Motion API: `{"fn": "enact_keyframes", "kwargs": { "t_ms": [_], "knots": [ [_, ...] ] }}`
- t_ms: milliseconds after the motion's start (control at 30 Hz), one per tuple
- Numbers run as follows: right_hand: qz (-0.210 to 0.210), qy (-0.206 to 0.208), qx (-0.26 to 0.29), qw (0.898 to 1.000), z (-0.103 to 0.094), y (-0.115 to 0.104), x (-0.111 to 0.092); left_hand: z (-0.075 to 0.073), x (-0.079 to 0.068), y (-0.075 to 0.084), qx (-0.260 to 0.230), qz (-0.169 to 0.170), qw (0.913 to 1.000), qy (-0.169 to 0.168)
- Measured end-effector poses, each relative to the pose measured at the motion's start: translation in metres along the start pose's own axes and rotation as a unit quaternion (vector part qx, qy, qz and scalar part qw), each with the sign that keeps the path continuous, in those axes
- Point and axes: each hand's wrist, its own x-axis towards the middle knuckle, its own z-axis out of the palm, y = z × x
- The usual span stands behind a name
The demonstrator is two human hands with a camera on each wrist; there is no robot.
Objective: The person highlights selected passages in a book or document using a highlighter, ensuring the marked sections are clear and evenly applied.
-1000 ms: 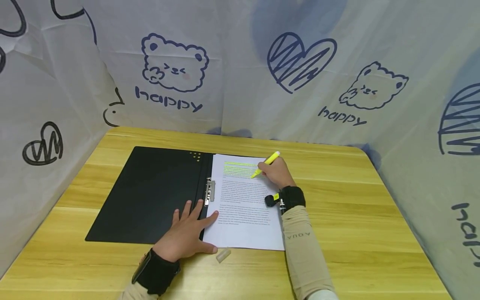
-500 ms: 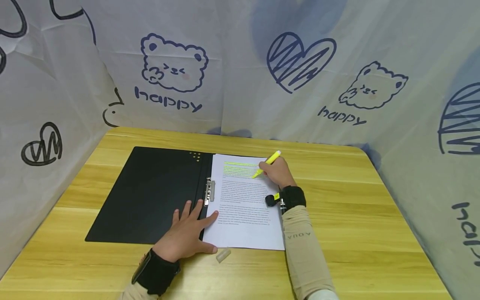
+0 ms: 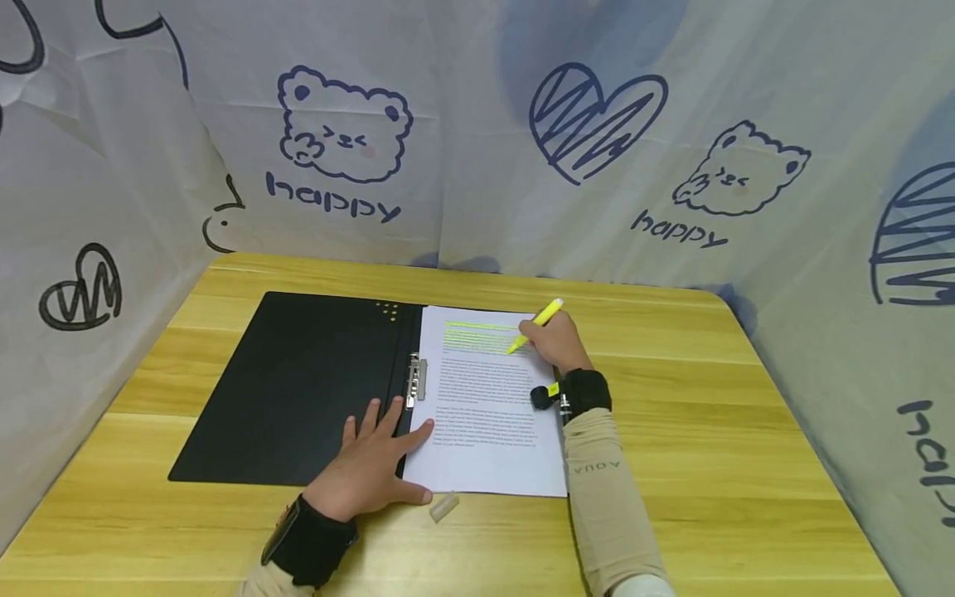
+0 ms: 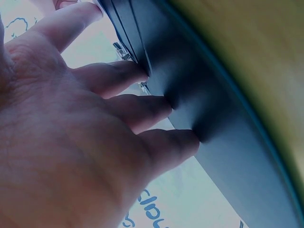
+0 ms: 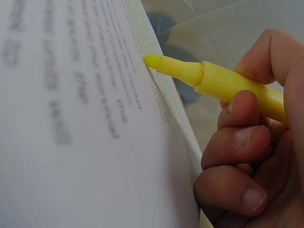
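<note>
My right hand (image 3: 558, 342) grips a yellow highlighter (image 3: 539, 322) near the top right of a printed page (image 3: 485, 468). In the right wrist view the highlighter's tip (image 5: 153, 60) meets the paper at the lines of text. Yellow strokes (image 3: 477, 336) cover several lines of the top paragraph. My left hand (image 3: 369, 468) rests with spread fingers across the spine of an open black folder (image 3: 298, 381), its index finger and thumb at the page's lower left. The left wrist view shows its straight fingers (image 4: 166, 147) touching the black cover.
A metal clip (image 3: 416, 381) sits on the folder's spine at the page's left edge. A small translucent cap-like piece (image 3: 444, 507) lies on the wooden table (image 3: 709, 464) below the page. White sheeting (image 3: 477, 124) with drawings hangs behind and at both sides.
My right hand and the highlighter have slid slightly to the right along a line of text. The left hand has kept its place on the folder.
</note>
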Motion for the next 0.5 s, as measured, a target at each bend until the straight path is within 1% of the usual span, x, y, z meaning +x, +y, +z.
{"fn": "enact_keyframes", "kwargs": {
  "t_ms": [333,500],
  "knots": [
    [0.018,-0.002,-0.003,1.0,-0.0036,0.0004,-0.0017,0.0003,-0.0001,-0.0001,0.0,0.001,1.0,0.001],
    [0.014,0.001,-0.004,1.0,-0.0045,0.0027,-0.001,0.0012,-0.0003,-0.0004,-0.002,0.0,1.0,0.002]
  ]
}}
